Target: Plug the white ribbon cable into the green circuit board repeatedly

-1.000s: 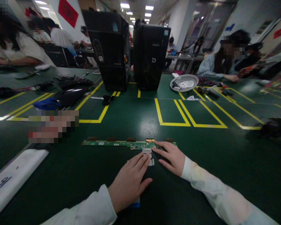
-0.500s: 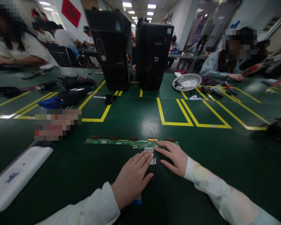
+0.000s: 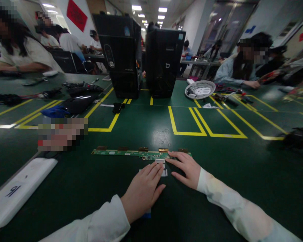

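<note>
A long, narrow green circuit board (image 3: 126, 153) lies crosswise on the dark green table in front of me, with brown tabs along its far edge. At its near edge sits a whitish connector (image 3: 160, 161), joined to a flat ribbon cable (image 3: 165, 172) that my palm mostly covers. My left hand (image 3: 143, 188) lies flat over this cable, fingers stretched together and fingertips at the connector, thumb apart. Over the board's right part rests my right hand (image 3: 185, 167), its fingers spread and the index fingertip touching the board. A blue cable end (image 3: 146, 214) shows below my left wrist.
Two black computer towers (image 3: 118, 57) stand at the back. A white basket (image 3: 200, 90) holds small parts at back right. On the left lie a white device (image 3: 22, 191) and a black-and-blue bundle (image 3: 68, 106). Yellow tape (image 3: 190, 133) marks the table. Other people sit around.
The view has shifted very slightly. Both hands stay in the same places on the board and cable, with no visible change in their grip.
</note>
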Motion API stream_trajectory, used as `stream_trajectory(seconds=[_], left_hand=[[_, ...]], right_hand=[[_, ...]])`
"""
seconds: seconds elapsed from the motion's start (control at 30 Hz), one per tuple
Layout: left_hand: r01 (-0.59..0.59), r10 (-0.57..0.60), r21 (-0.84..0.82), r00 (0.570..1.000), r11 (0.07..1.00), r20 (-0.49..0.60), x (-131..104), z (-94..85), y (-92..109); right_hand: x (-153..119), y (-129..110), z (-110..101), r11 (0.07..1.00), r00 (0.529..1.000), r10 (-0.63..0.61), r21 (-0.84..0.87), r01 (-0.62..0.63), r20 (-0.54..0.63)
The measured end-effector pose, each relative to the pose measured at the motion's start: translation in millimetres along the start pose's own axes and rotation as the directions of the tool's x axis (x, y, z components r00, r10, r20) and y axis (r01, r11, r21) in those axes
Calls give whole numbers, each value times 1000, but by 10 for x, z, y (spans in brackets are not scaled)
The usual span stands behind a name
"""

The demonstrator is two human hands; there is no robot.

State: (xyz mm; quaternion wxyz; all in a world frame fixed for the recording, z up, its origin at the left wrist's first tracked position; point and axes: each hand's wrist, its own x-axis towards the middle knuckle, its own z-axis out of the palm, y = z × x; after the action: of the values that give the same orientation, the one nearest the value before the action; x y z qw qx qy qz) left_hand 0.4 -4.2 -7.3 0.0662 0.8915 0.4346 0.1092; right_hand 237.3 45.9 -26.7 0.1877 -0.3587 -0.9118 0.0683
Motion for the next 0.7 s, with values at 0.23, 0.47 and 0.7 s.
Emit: stream_trajectory(seconds=[0.23, 0.47, 0.7], left_hand=[[-55, 34, -160, 991, 986, -130, 31, -123, -90], [-13, -55, -254, 964, 967, -260, 103, -196, -356], [61, -139, -279, 953, 958, -269, 131, -197, -397]], right_hand=[[0, 41, 20, 1000, 1000, -17, -11, 17, 7], [12, 59, -9, 999, 998, -28, -30, 30, 47], [29, 64, -12, 999, 998, -22, -37, 24, 58]])
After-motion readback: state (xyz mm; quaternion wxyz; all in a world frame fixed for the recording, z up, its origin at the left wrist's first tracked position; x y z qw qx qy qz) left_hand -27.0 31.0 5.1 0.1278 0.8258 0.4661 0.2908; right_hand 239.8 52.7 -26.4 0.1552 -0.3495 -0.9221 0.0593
